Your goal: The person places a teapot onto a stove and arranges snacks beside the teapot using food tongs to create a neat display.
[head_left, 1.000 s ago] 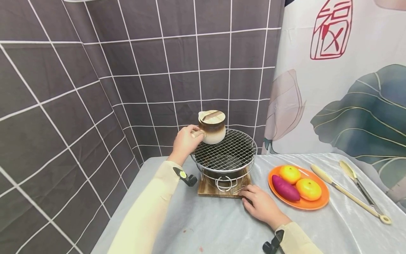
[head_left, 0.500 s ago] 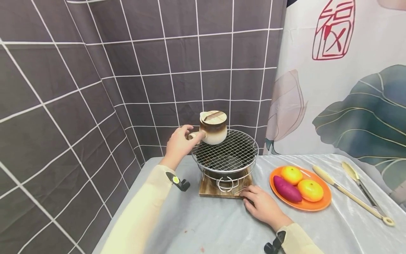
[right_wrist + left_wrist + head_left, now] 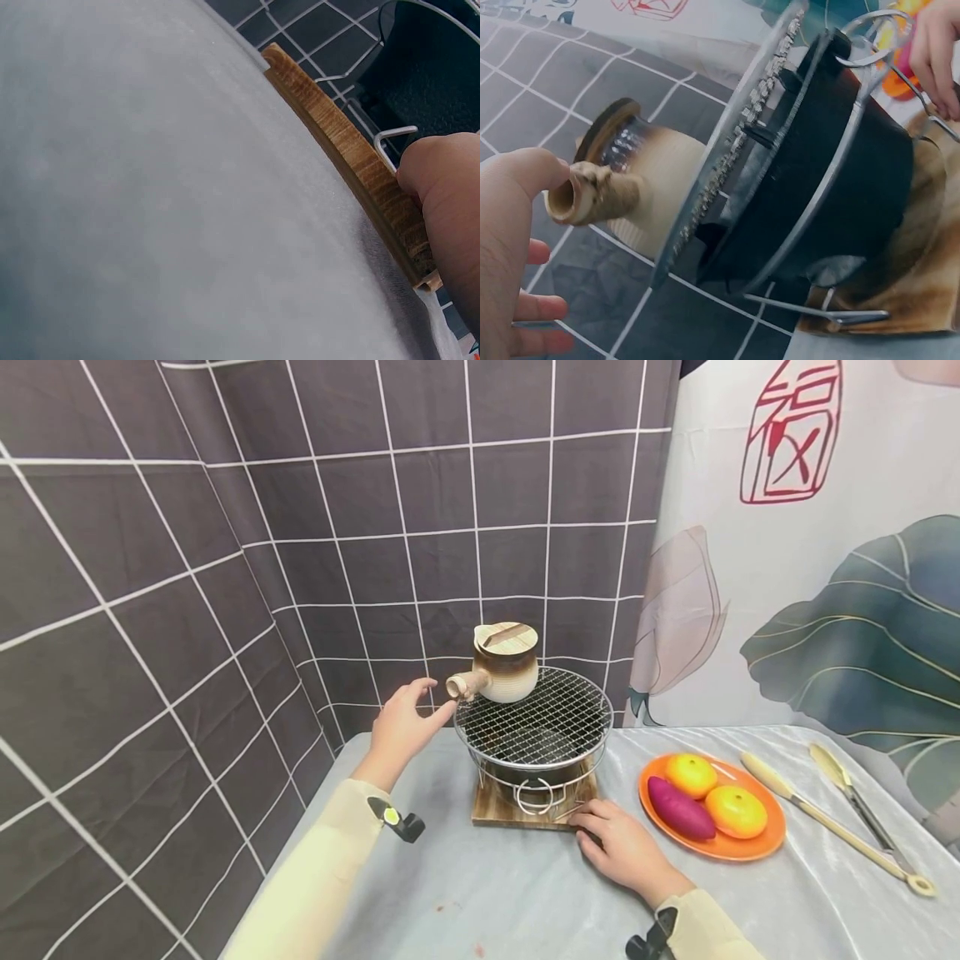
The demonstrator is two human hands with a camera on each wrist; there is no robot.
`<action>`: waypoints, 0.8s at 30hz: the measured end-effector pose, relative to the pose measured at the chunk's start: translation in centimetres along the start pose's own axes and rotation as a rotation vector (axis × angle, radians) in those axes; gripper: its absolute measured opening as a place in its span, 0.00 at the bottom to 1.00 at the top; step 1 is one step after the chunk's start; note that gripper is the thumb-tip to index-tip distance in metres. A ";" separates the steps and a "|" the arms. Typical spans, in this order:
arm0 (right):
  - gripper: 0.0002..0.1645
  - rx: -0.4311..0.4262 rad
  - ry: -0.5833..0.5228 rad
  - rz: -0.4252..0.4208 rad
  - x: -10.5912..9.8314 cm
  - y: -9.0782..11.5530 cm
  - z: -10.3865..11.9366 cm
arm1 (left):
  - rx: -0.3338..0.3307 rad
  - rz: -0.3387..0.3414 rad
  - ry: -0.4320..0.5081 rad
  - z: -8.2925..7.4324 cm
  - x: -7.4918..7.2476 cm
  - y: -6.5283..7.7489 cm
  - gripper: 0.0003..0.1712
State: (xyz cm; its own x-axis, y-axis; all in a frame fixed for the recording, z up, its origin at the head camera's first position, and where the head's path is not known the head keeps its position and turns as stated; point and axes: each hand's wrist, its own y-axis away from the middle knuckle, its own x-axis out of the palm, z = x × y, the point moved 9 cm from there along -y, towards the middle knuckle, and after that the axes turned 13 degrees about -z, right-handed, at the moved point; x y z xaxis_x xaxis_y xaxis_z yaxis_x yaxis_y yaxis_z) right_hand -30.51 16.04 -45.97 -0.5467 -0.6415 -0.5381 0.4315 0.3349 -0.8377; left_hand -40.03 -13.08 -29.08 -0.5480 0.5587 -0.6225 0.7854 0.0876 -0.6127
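A small ceramic teapot (image 3: 507,681), cream below and brown above, with a wooden lid (image 3: 508,638), sits on the round wire grill net (image 3: 555,714). Its hollow side handle (image 3: 467,683) points left. My left hand (image 3: 401,727) is just left of that handle, thumb and fingers spread with nothing between them; in the left wrist view the thumb overlaps the handle's end (image 3: 562,199). Below the net is a dark stove bowl (image 3: 817,180) in a wire frame, on a square wooden board (image 3: 495,806). My right hand (image 3: 618,847) rests with relaxed fingers at the board's front right corner.
Right of my right hand lies an orange plate (image 3: 731,853) with two oranges (image 3: 737,812) and a purple sweet potato (image 3: 681,808). Tongs (image 3: 832,831) lie farther right. A dark gridded curtain (image 3: 360,568) hangs close behind and to the left.
My left hand has let go of the teapot's handle and drawn back to the left and down, its fingers opening. The teapot stays on the net, and my right hand stays at the board.
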 end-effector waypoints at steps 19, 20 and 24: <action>0.12 0.015 0.014 0.016 0.2 0.0 0.0 | -0.005 0.126 0.010 3.7 3.2 5.6 0.37; 0.13 0.015 0.014 0.016 0.2 0.0 0.0 | -0.005 0.130 0.015 3.7 3.3 6.0 0.37; 0.13 0.013 0.016 0.016 0.0 0.0 0.0 | -0.001 0.143 0.039 3.7 3.8 7.4 0.36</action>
State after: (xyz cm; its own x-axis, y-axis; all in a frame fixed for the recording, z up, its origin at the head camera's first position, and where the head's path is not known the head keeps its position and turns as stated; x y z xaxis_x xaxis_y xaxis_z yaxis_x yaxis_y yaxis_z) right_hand -30.52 15.99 -45.95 -0.5513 -0.6247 -0.5530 0.4494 0.3361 -0.8277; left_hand -37.36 -13.37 -37.74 -0.4190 0.5972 -0.6840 0.8550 0.0059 -0.5186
